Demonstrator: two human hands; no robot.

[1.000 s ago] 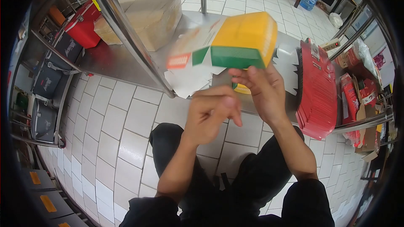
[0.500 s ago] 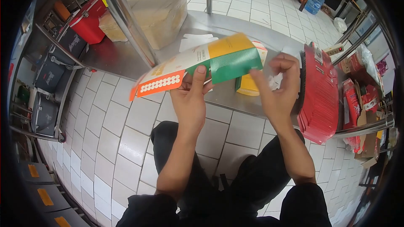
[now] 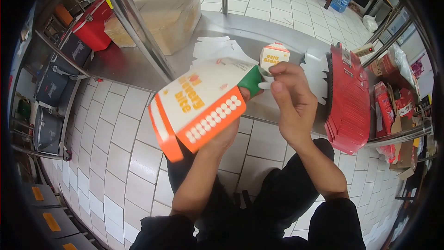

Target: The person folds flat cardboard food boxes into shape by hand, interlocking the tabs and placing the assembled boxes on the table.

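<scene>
Left hand: my left hand (image 3: 226, 132) sits under the printed carton (image 3: 201, 106), mostly hidden by it; the fingers look clamped on its underside, with one fingertip showing beside the green panel.
Right hand: my right hand (image 3: 291, 99) has thumb and forefinger pinched together on a white flap at the carton's green end.
Carton: held in the air in front of the steel counter (image 3: 138, 67), over its near edge, tilted, with the orange dotted side towards me.
Step in hand: I judge I am folding up the green end, with the body of the box already squared.
Next move: it likely calls for tucking that white flap in while my left hand keeps the body steady.
Counter, far side: a finished small carton (image 3: 274, 55) stands upright, just beyond my right fingers.
Counter, right edge: a red stack of flat blanks (image 3: 349, 97) stands close to my right wrist, so little room there.
Counter, left corner: a brown cardboard box (image 3: 166, 16) lies behind a steel post (image 3: 134, 28), well apart.
Open room: towards me, over the white tiled floor (image 3: 115, 134).
</scene>
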